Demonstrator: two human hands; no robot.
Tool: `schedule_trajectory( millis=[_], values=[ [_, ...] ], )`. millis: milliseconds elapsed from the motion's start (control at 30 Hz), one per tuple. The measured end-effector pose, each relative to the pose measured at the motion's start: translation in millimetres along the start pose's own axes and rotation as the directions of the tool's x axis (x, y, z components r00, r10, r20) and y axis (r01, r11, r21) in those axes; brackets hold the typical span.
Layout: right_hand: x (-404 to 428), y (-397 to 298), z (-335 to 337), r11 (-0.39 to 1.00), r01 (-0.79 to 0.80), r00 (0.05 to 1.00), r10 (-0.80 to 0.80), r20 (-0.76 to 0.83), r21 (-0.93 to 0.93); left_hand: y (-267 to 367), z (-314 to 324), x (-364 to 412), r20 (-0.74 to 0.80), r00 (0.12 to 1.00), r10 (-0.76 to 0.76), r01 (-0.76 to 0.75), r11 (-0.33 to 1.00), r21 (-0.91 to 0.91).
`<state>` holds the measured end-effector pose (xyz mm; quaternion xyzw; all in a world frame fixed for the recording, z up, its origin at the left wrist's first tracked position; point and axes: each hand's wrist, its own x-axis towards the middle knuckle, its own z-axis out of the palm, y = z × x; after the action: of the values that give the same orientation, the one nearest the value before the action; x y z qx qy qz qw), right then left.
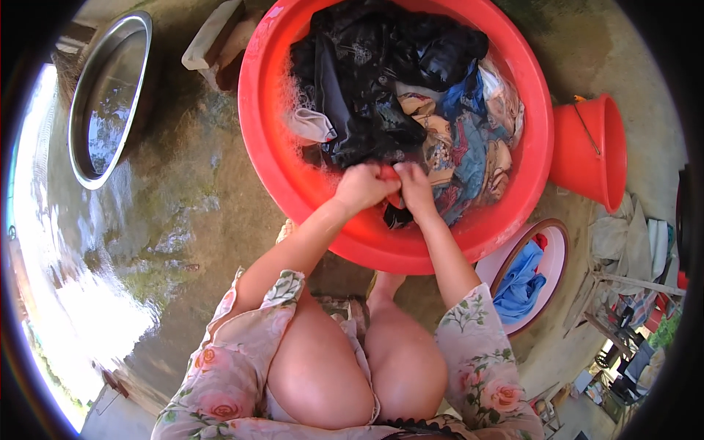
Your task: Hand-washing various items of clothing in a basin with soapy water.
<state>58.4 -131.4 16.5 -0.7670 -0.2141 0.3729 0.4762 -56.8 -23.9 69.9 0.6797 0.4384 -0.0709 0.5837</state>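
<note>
Both hands are inside a large red plastic tub (264,159) of sudsy water and wet clothes. My left hand (363,187) and my right hand (415,187) meet near the tub's front side, pinching a small red piece of cloth (394,193) between them. A black and white piece of fabric (397,216) hangs just below the fingers; I cannot tell if it belongs to the red cloth. Beyond the hands lies a heap of wet black clothing (379,82). Patterned clothes (467,148) fill the tub's right side, and a pale cloth end (312,125) sticks up at the left.
A red bucket (586,148) lies tipped against the tub's right side. Below it a pink basin (555,275) holds blue cloth (520,286). A metal basin (147,49) with water stands far left, near a concrete block (212,36). The concrete floor (181,231) is wet.
</note>
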Motion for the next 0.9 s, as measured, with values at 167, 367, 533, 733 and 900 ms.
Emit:
schedule_trajectory(
  millis=[167,367,533,733,900],
  values=[
    [5,5,-10,0.869,0.163,0.981,-0.09,0.174,-0.467,-22,-15,10,-0.008,1.0,0.012,-0.004,0.796,0.605],
    [-23,-46,-8,0.917,-0.18,0.983,0.182,0.027,0.355,-29,1,7,0.005,0.989,0.145,-0.111,0.736,0.668],
    [-53,-135,-29,0.966,0.063,0.998,-0.059,-0.023,0.252,-10,-23,6,0.288,0.882,0.374,-0.245,0.885,-0.397],
    [-65,-153,-37,0.956,0.233,0.972,-0.221,-0.083,0.177,23,-52,-12,0.08,0.869,0.488,-0.422,0.817,-0.393],
    [-18,-21,-28,0.936,0.177,0.984,-0.163,0.07,-0.305,-13,16,24,0.339,0.935,0.1,-0.305,0.714,0.63]
  ],
)
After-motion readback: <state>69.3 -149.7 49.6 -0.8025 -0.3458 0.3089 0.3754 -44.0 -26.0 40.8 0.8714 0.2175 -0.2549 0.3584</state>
